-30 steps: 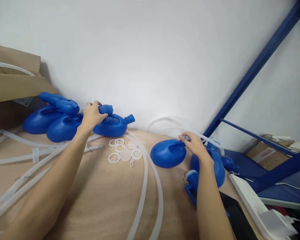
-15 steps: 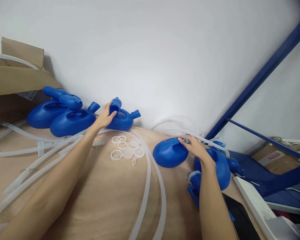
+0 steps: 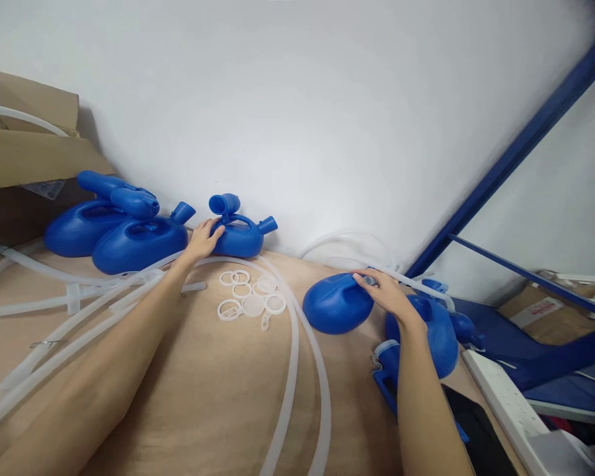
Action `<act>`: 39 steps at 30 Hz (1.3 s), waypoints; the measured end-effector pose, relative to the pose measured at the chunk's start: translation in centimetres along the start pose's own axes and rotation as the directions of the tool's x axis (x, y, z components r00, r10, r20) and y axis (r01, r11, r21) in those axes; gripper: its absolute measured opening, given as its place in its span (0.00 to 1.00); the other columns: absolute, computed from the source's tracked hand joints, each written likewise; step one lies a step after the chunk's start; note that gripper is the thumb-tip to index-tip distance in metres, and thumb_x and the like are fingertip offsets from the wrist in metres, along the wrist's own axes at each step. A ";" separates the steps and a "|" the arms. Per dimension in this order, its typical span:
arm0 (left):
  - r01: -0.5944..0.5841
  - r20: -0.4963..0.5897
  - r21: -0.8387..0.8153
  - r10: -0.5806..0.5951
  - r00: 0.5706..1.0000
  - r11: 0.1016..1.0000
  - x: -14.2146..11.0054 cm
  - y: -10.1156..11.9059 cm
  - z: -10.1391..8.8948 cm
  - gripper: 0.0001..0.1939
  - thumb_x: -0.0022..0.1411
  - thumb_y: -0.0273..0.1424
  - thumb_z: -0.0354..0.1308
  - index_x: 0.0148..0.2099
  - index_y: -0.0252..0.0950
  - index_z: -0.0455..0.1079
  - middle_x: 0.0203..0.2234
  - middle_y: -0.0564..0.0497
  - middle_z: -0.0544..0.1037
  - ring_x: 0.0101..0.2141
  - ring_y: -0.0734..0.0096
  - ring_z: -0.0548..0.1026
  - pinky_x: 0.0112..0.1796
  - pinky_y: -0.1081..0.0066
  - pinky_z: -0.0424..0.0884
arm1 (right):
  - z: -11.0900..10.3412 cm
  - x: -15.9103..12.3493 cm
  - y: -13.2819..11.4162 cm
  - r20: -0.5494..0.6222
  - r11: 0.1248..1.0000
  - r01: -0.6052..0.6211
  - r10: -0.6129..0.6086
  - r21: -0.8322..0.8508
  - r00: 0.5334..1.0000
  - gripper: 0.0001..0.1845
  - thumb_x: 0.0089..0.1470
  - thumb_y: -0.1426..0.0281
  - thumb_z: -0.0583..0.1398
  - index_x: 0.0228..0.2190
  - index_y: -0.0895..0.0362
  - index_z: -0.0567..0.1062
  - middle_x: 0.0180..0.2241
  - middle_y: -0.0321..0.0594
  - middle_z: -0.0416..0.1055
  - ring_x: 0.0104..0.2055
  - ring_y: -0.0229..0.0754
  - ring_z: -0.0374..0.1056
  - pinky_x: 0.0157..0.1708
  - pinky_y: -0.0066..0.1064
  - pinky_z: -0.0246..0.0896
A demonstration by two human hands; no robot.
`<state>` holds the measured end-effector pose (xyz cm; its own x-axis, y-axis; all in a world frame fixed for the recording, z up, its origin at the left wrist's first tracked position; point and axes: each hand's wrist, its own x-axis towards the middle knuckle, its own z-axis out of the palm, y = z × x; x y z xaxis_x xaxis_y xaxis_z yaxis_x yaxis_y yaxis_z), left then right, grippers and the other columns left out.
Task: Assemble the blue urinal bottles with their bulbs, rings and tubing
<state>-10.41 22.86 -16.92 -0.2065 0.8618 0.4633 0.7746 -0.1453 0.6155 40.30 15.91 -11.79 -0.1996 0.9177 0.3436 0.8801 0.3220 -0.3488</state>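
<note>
Bottle point(image 3: 334, 305) at right is clamped by neck point(image 3: 370, 281) in right hand point(image 3: 387, 292), likely its handiest hold. Left hand point(image 3: 203, 240) touches far bottle point(image 3: 242, 240), grip unclear.

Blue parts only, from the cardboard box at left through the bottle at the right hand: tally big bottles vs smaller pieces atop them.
Big blue bottles: 4
Smaller blue pieces: 3
Total: 7

We touched one blue bottle point(image 3: 242, 240) with our left hand point(image 3: 203, 240) and held a second bottle point(image 3: 334, 305) with our right hand point(image 3: 385, 291).
</note>
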 end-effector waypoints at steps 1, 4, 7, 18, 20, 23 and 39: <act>0.019 -0.019 -0.001 -0.019 1.000 1.000 0.0 0.2 0.2 0.33 0.71 0.49 0.45 0.69 0.35 0.64 0.65 0.35 0.69 0.66 0.47 0.63 0.67 0.50 0.56 | 0.0 0.0 0.1 0.006 1.000 -0.006 0.006 0.011 1.000 0.22 0.63 0.50 0.57 0.45 0.47 0.84 0.51 0.43 0.82 0.57 0.62 0.73 0.62 0.59 0.59; 0.089 -0.082 -0.018 -0.090 0.993 0.996 0.0 1.0 0.6 0.33 0.71 0.54 0.45 0.63 0.35 0.68 0.60 0.33 0.71 0.64 0.41 0.66 0.64 0.48 0.59 | 0.1 0.0 0.1 0.019 0.999 -0.030 0.029 0.034 0.999 0.22 0.63 0.50 0.57 0.45 0.46 0.84 0.51 0.41 0.81 0.58 0.61 0.73 0.62 0.58 0.60; 0.143 -0.127 -0.028 -0.145 0.981 0.989 -0.1 1.7 0.9 0.32 0.71 0.55 0.43 0.59 0.37 0.70 0.57 0.32 0.72 0.62 0.38 0.68 0.62 0.44 0.61 | 0.1 0.0 0.1 0.014 0.998 -0.022 0.021 0.067 1.000 0.22 0.63 0.50 0.57 0.46 0.46 0.84 0.52 0.41 0.81 0.58 0.59 0.73 0.62 0.55 0.62; 0.251 -0.188 -0.062 -0.259 0.947 0.966 0.5 2.7 2.5 0.36 0.69 0.57 0.44 0.62 0.35 0.70 0.58 0.29 0.68 0.63 0.31 0.64 0.62 0.38 0.59 | 0.6 0.1 0.4 0.018 0.984 0.017 -0.021 0.175 1.000 0.24 0.63 0.50 0.57 0.47 0.50 0.84 0.51 0.43 0.81 0.56 0.56 0.73 0.61 0.50 0.64; 0.265 -0.190 -0.065 -0.273 0.943 0.962 0.5 2.4 3.0 0.37 0.70 0.56 0.43 0.64 0.34 0.69 0.61 0.29 0.65 0.64 0.33 0.63 0.64 0.40 0.57 | 0.6 0.2 0.5 0.019 0.983 0.024 -0.028 0.181 0.999 0.23 0.63 0.50 0.57 0.46 0.50 0.84 0.51 0.43 0.81 0.56 0.56 0.73 0.61 0.50 0.64; 0.278 -0.171 -0.064 -0.285 0.943 0.958 0.2 1.6 3.5 0.37 0.71 0.54 0.39 0.69 0.34 0.65 0.63 0.28 0.63 0.65 0.35 0.62 0.65 0.42 0.56 | 0.7 0.2 0.4 0.024 0.983 0.012 -0.017 0.184 1.000 0.23 0.63 0.50 0.57 0.47 0.50 0.83 0.53 0.44 0.80 0.58 0.55 0.72 0.63 0.49 0.62; 0.220 -0.025 0.042 -0.220 0.975 0.975 1.0 0.5 1.9 0.34 0.67 0.45 0.48 0.71 0.34 0.63 0.65 0.30 0.68 0.64 0.35 0.66 0.62 0.42 0.63 | 3.1 1.1 -3.1 -0.043 0.999 -0.031 0.030 -0.019 0.999 0.20 0.68 0.54 0.53 0.48 0.47 0.81 0.54 0.42 0.79 0.59 0.60 0.68 0.63 0.61 0.50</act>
<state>-9.07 24.53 -17.34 -0.3864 0.8602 0.3327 0.7343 0.0686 0.6754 36.03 16.65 -13.03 -0.1545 0.9162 0.3699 0.8937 0.2892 -0.3430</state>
